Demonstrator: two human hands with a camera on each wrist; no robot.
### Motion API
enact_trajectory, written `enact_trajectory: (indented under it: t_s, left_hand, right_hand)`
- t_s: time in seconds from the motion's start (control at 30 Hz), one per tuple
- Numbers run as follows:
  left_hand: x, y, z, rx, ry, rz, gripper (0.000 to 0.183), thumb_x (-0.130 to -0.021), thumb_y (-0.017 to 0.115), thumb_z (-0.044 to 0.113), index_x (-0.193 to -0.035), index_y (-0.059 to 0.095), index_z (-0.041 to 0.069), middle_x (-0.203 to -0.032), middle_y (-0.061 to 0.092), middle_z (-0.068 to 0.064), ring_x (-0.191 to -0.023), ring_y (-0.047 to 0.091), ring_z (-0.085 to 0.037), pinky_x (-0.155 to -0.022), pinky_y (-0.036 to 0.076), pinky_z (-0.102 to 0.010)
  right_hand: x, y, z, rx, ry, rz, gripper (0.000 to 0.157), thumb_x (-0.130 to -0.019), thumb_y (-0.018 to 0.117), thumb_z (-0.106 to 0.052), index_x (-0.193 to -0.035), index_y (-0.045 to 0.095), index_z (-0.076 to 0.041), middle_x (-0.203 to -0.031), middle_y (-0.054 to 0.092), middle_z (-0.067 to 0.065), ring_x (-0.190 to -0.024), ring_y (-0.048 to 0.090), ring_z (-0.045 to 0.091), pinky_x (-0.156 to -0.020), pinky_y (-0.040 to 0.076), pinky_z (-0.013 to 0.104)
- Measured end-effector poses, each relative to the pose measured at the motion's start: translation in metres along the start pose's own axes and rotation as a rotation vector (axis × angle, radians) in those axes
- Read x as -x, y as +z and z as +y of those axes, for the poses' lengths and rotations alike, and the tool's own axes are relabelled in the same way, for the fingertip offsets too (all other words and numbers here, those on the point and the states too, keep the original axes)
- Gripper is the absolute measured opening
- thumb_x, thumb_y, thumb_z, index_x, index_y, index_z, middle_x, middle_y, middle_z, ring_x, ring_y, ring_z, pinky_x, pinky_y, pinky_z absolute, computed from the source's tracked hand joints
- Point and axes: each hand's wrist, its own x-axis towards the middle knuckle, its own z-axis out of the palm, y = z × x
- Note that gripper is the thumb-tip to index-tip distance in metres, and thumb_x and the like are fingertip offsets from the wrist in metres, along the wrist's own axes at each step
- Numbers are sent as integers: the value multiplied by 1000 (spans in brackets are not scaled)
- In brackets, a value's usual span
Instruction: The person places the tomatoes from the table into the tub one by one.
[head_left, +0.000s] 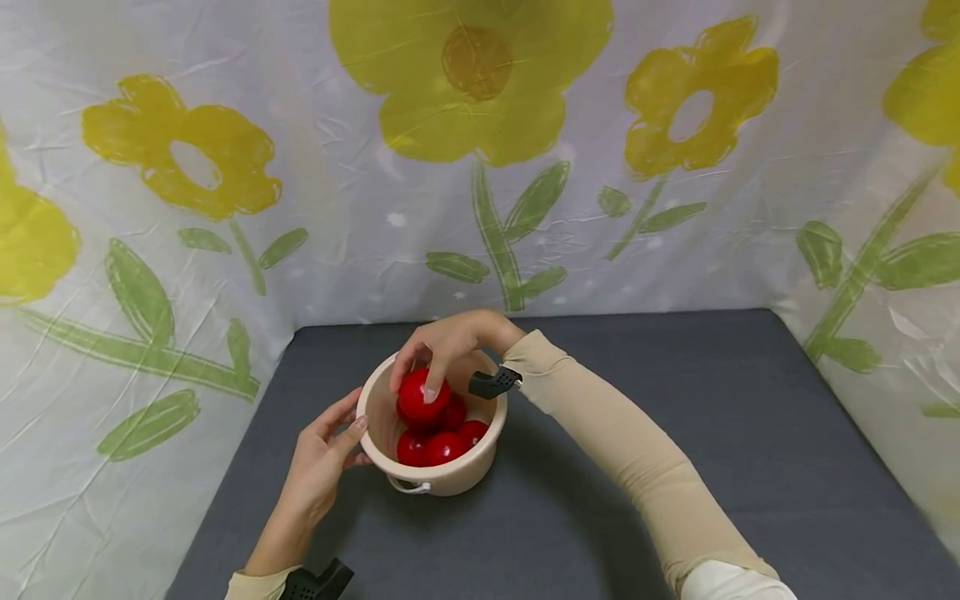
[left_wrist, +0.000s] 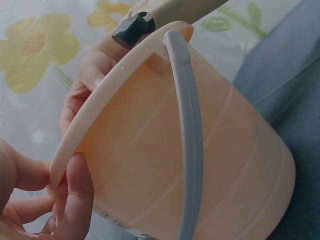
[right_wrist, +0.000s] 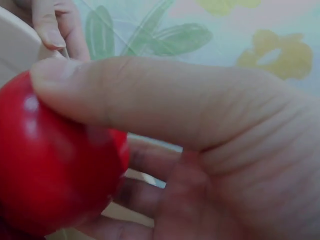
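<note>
A cream plastic bucket (head_left: 450,479) stands on the dark table, with several glossy red apple-like balls (head_left: 442,448) inside. My left hand (head_left: 322,458) pinches its left rim; the left wrist view shows thumb and fingers on either side of the rim (left_wrist: 107,87). From above, my right hand (head_left: 442,346) reaches into the bucket's mouth and grips one red ball (head_left: 422,398), over the others. In the right wrist view, the thumb (right_wrist: 125,95) lies across that ball, with the other fingers curled behind it, partly hidden.
The bucket's grey handle (left_wrist: 187,135) hangs down its near side. A dark grey cloth (head_left: 675,400) covers the table. Behind and at both sides hangs a white curtain (head_left: 360,233) with yellow flowers. Black wrist devices (head_left: 493,383) sit on both arms.
</note>
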Motion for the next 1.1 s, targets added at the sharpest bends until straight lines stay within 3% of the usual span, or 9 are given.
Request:
enact_trajectory:
  t_s: [0.27,0.4,0.6,0.8,0.87,0.97,1.07,1.1]
  left_hand:
    - [0,0,2,-1,4,0,49,-99,56,7,-147,44,3,-111,49,-7,-84,65,-8,-62,60,-25]
    - [0,0,3,-5,-6,5,49,-99,56,6,-147,44,5,-111,49,-6,-86,65,-8,-62,60,-26]
    - [-1,2,5,-2,-14,4,49,-99,56,6,-147,44,5,-111,47,-5,-85,64,-6,-63,60,-25]
    - [-1,-1,3,-28,-5,-1,50,-99,58,10,-147,45,6,-111,51,-3,-84,66,-6,-64,60,-26]
    - [-1,-4,3,-67,24,-8,50,-99,59,11,-147,45,5,-114,53,-4,-86,65,-4,-67,60,-25]
    - [0,-9,5,-193,124,-8,52,-98,60,12,-148,44,7,-125,55,-10,-97,61,-1,-75,56,-15]
    - [-1,-14,12,-354,267,1,56,-99,60,14,-151,40,10,-138,53,-16,-114,57,-9,-88,47,-6]
    - [-2,-14,15,-397,315,2,58,-98,61,14,-152,38,12,-141,51,-18,-121,55,-15,-96,47,-11]
  right_hand:
    - [0,2,-2,39,36,-25,48,-83,73,-4,-129,61,-2,-130,64,12,-116,60,20,-101,54,32]
    - [-1,1,-2,47,14,5,47,-84,72,0,-129,61,1,-135,60,20,-124,57,28,-110,48,37]
    - [-1,3,0,30,9,17,46,-84,72,-1,-129,61,0,-136,59,20,-128,56,30,-114,43,44]
    - [4,11,3,48,-45,109,44,-87,72,-9,-129,62,-3,-134,61,19,-129,55,30,-113,45,40]
    - [10,15,1,62,-75,165,43,-89,71,-12,-131,62,-4,-136,61,17,-130,55,30,-111,47,37]
    - [25,21,-4,110,-109,270,45,-92,69,-17,-135,59,-8,-140,59,13,-133,52,30,-111,46,40]
    - [47,29,-9,177,-131,397,50,-93,69,-23,-140,55,-13,-144,55,9,-135,49,31,-114,42,49]
    - [57,32,-11,207,-126,444,52,-93,69,-26,-141,54,-15,-146,52,6,-137,46,29,-115,40,50]
